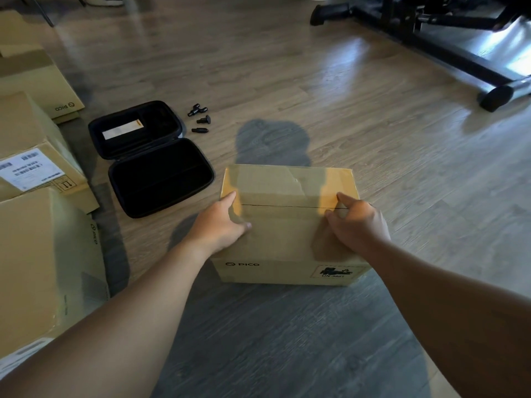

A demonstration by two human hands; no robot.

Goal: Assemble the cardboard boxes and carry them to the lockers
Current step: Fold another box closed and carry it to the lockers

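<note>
Left hand (227, 222) presses flat and right hand (355, 222) curls fingers at the flap seam of the cardboard box (284, 231) marked "PICO"

Matt brown cardboard box (287, 225) — glossy wood-look floor (373, 124) — black fabric-look case (155, 165).

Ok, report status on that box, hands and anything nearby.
Left hand flat on box top, right hand curled at flap seam. Flaps closed, untaped. Open black case left, clear of box.
</note>
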